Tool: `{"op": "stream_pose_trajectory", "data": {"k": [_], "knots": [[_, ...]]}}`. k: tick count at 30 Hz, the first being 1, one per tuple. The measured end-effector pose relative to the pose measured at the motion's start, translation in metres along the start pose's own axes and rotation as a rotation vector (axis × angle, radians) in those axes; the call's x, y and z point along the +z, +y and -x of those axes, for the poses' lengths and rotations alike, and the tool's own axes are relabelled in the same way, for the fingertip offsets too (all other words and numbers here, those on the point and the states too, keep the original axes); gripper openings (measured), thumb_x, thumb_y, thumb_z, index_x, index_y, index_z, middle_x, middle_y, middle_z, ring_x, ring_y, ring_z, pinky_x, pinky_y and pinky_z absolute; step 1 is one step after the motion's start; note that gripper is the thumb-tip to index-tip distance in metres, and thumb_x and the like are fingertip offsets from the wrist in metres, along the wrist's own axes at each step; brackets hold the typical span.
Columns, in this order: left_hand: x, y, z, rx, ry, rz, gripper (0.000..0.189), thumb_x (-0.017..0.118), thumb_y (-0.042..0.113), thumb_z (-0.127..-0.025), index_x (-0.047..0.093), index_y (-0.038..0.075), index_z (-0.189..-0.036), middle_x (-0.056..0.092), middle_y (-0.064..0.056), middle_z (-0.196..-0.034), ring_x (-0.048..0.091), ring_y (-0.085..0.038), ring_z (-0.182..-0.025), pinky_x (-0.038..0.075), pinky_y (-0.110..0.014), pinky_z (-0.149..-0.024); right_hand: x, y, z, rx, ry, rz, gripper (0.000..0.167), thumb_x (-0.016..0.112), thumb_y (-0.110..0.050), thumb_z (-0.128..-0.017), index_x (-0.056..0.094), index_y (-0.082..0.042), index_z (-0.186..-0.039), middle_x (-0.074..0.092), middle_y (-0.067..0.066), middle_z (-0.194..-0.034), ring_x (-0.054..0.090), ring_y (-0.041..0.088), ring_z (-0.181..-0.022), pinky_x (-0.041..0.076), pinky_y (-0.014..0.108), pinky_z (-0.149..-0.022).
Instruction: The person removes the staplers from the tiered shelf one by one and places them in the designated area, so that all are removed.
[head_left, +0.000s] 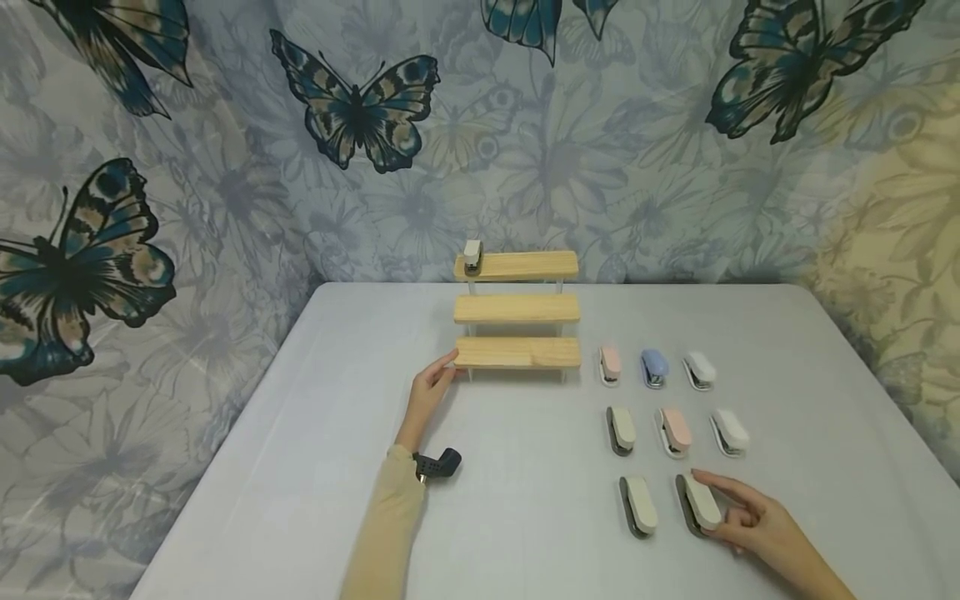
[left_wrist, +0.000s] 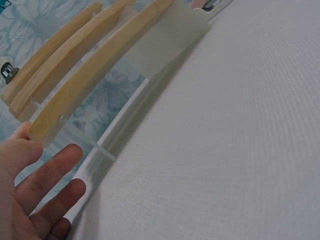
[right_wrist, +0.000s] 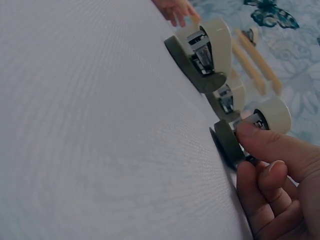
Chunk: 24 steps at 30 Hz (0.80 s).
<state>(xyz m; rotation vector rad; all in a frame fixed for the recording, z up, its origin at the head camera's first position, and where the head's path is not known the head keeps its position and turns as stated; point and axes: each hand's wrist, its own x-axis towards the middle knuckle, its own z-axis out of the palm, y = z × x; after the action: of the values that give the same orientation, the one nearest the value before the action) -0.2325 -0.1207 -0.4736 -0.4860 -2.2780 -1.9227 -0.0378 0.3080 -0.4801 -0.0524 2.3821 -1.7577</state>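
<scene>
My right hand (head_left: 757, 521) pinches a cream stapler (head_left: 701, 502) with a dark grey base between thumb and fingers, low over the table at the front right. In the right wrist view the thumb lies against the stapler's (right_wrist: 272, 115) end. My left hand (head_left: 430, 392) holds the left end of the lowest board of a three-tier wooden shelf (head_left: 517, 353), thumb at the board's corner in the left wrist view. A white-topped stapler (head_left: 472, 257) stands at the left end of the top board. Another cream stapler (head_left: 638, 507) lies left of the pinched one.
Behind these, a cream (head_left: 621, 430), a pink (head_left: 675, 432) and a white stapler (head_left: 731, 433) form a row. Farther back lie a pink (head_left: 610, 365), a blue (head_left: 655, 367) and a white one (head_left: 701, 370). Butterfly-patterned cloth (head_left: 562, 167) rises behind the white table (head_left: 300, 483).
</scene>
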Motion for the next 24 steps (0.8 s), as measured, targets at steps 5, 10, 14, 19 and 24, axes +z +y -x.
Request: {"op": "stream_pose_trajectory", "data": {"k": [5, 10, 14, 19, 24], "knots": [[-0.0008, 0.0007, 0.0009, 0.000, 0.002, 0.003, 0.032, 0.047, -0.002, -0.091, 0.047, -0.009, -0.123, 0.060, -0.028, -0.097, 0.056, -0.038, -0.095, 0.040, -0.044, -0.088, 0.0002, 0.0035, 0.0002, 0.005, -0.011, 0.005, 0.060, 0.069, -0.005, -0.076, 0.047, -0.020, -0.129, 0.039, 0.003, -0.047, 0.037, 0.021, -0.040, 0.035, 0.035, -0.040], [-0.0013, 0.0008, 0.0020, -0.009, 0.006, -0.012, 0.032, 0.048, -0.001, -0.091, 0.047, -0.009, -0.123, 0.061, -0.026, -0.097, 0.057, -0.037, -0.094, 0.040, -0.044, -0.088, 0.0024, 0.0037, 0.0019, 0.031, -0.004, 0.000, 0.059, 0.070, -0.007, -0.075, 0.050, -0.030, -0.125, 0.040, 0.002, -0.047, 0.037, 0.019, -0.039, 0.036, 0.035, -0.040], [-0.0013, -0.0002, 0.0022, -0.022, 0.011, -0.014, 0.032, 0.048, -0.001, -0.091, 0.048, -0.008, -0.123, 0.061, -0.024, -0.099, 0.057, -0.035, -0.094, 0.040, -0.043, -0.089, 0.0031, 0.0033, 0.0023, 0.020, -0.026, -0.035, 0.058, 0.070, -0.006, -0.075, 0.050, -0.037, -0.120, 0.041, 0.002, -0.047, 0.035, 0.023, -0.039, 0.037, 0.035, -0.041], [-0.0012, -0.0014, 0.0022, -0.016, 0.006, -0.014, 0.032, 0.048, 0.000, -0.091, 0.049, -0.007, -0.123, 0.061, -0.024, -0.100, 0.057, -0.035, -0.094, 0.039, -0.043, -0.089, 0.0022, 0.0040, 0.0027, 0.022, -0.054, -0.038, 0.058, 0.070, -0.007, -0.076, 0.049, -0.043, -0.117, 0.038, 0.002, -0.047, 0.029, 0.028, -0.041, 0.038, 0.032, -0.041], [-0.0004, -0.0020, 0.0022, 0.006, -0.001, -0.009, 0.032, 0.048, -0.001, -0.091, 0.048, -0.008, -0.123, 0.061, -0.024, -0.100, 0.057, -0.035, -0.094, 0.041, -0.042, -0.087, -0.0010, 0.0064, 0.0017, -0.075, -0.147, -0.082, 0.062, 0.065, -0.002, -0.079, 0.041, -0.028, -0.131, 0.040, 0.004, -0.050, 0.025, 0.030, -0.044, 0.033, 0.039, -0.040]]}}
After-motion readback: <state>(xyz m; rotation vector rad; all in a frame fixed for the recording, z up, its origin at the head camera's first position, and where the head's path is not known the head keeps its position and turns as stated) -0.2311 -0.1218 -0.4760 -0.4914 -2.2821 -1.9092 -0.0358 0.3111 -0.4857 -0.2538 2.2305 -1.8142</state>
